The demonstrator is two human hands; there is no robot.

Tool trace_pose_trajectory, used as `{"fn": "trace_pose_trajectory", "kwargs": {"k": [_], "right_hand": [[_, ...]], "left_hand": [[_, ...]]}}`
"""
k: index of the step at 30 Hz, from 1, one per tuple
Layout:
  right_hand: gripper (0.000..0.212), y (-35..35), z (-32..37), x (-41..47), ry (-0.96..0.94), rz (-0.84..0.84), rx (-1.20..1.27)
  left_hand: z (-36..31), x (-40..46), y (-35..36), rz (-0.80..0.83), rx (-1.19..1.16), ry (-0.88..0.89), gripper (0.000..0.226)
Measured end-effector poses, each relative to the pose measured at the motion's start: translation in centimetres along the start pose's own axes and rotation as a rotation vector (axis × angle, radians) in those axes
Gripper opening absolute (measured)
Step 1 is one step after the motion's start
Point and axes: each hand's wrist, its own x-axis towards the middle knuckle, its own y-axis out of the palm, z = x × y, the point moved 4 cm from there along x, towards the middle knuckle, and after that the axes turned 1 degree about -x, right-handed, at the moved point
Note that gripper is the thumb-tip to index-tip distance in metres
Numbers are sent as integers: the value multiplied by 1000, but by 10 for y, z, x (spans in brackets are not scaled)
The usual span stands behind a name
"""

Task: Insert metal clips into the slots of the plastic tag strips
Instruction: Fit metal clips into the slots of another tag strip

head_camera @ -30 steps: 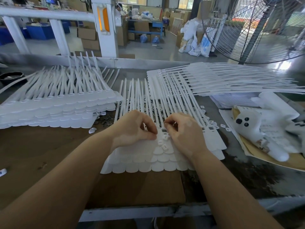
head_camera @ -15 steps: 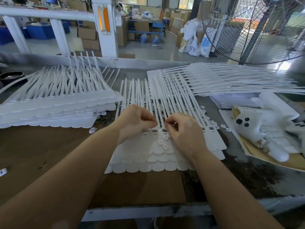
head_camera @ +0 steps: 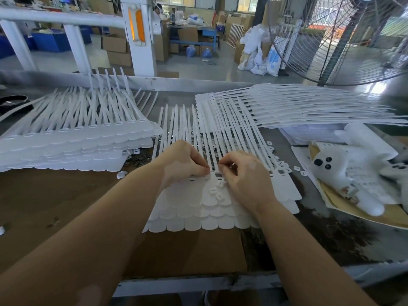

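Head view, tag strips point(head_camera: 198, 208) under both hands' fingers point(head_camera: 204, 171) — slot between.

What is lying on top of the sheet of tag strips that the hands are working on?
A few small white loose pieces lie on the sheet of tag strips, between the left hand and the right hand. Whatever lies under the hands is covered.

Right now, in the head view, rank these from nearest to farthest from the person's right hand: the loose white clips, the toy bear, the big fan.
1. Loose white clips: on the strips, just left of the right hand.
2. Toy bear: on the table's right side.
3. Big fan: beyond the table, upper right.
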Motion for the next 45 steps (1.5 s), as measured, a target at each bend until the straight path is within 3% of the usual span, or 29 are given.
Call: {"fn": "trace_pose_trajectory", "kwargs": {"k": [12,20,24,28,33,40,45], "right_hand": [[8,-7,-4,-2,117,-39,138],[8,-4,-6,-2,143,-39,160],[8,-5,-5,-2,143,-38,179],[9,-5,-3,-3,146,-28,200],[9,-6,-4,-3,159,-15,215],[9,-7,-7,-2,190,-20,274],[9,-8,-9,-2,228,-52,347]], "left_hand": [[3,4,1,31,27,-117,14],[2,-6,-1,-31,17,1,8],[-8,-14,4,-37,84,87,1],[-18,-19,15,13,165,111,12],[-21,-20,18,-17,309,119,10],[-19,-19,18,58,147,122,5],[-13,-11,13,7,-12,93,5]]}}
